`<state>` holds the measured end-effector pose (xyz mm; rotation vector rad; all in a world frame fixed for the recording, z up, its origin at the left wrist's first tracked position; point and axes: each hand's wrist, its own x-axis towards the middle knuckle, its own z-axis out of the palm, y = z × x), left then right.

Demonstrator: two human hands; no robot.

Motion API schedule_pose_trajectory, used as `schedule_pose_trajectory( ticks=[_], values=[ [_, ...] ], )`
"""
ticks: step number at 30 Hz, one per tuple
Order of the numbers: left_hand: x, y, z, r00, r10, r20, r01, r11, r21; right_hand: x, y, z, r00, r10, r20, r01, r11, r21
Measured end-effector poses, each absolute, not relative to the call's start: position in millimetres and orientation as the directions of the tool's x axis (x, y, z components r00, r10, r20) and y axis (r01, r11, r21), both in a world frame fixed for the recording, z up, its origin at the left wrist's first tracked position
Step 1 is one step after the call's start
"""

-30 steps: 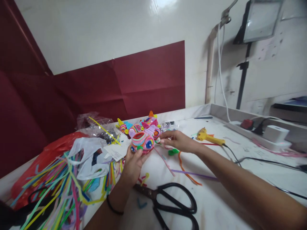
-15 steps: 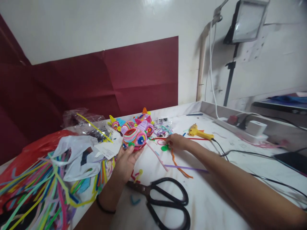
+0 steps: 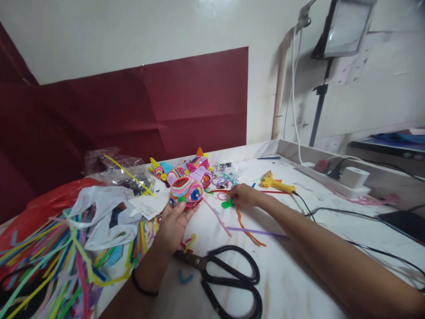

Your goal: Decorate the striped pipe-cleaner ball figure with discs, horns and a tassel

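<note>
My left hand (image 3: 174, 226) is wrapped round the underside of a colourful fish-like pipe-cleaner figure (image 3: 185, 191) with blue eyes and a red patch on top. Over the table, my right hand (image 3: 244, 195) has its fingers bent together at a green coiled pipe-cleaner piece (image 3: 227, 204); the fingertips are partly hidden. An orange pipe cleaner (image 3: 244, 228) trails below that hand, and a purple one (image 3: 259, 231) lies across it. Large black-handled scissors (image 3: 232, 279) rest in front, between my forearms. Behind the held figure sit more pipe-cleaner figures (image 3: 159, 170).
A heap of loose pipe cleaners (image 3: 63, 261) lies at left with a white plastic bag (image 3: 109, 221) and a red bag (image 3: 56, 199). A yellow glue gun (image 3: 277, 182) with a black cable lies at right, near a white power strip (image 3: 335, 181). A raised rim borders the table's back.
The camera view has shifted slightly. The fingers of my right hand have moved a little at the green piece; my left hand keeps the figure in nearly the same place.
</note>
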<state>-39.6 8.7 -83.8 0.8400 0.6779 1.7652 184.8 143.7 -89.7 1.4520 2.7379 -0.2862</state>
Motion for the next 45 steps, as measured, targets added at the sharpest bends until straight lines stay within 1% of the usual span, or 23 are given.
schedule_pose_trajectory(
  ticks=[6,10,12,15,18,24,31,38,45],
  values=[
    [-41,10,-87,-0.207,0.95,0.234,-0.569,-0.312,0.761,191,141,-80,-0.563,0.823,-0.073,0.82,0.546,-0.173],
    [-43,11,-88,-0.213,0.952,0.218,-0.571,-0.303,0.763,190,142,-80,-0.548,0.833,-0.069,0.832,0.536,-0.142],
    [-43,12,-88,-0.216,0.952,0.218,-0.567,-0.304,0.766,188,141,-80,-0.554,0.832,-0.035,0.828,0.547,-0.121],
    [-43,13,-89,-0.208,0.953,0.22,-0.563,-0.301,0.77,182,137,-79,-0.608,0.793,0.046,0.787,0.609,-0.102],
    [-42,12,-89,-0.203,0.956,0.213,-0.561,-0.292,0.775,175,133,-81,-0.676,0.731,0.089,0.726,0.682,-0.09],
    [-41,10,-88,-0.174,0.96,0.219,-0.56,-0.279,0.78,168,131,-91,-0.728,0.68,0.087,0.679,0.733,-0.043],
    [-43,12,-95,-0.171,0.963,0.207,-0.576,-0.268,0.773,169,130,-91,-0.737,0.672,0.072,0.674,0.739,0.003],
    [-45,11,-99,-0.154,0.962,0.225,-0.56,-0.273,0.782,169,128,-93,-0.749,0.657,0.086,0.659,0.752,-0.003],
    [-43,10,-97,-0.155,0.954,0.257,-0.559,-0.299,0.773,168,131,-96,-0.73,0.676,0.104,0.677,0.735,-0.033]
  ],
)
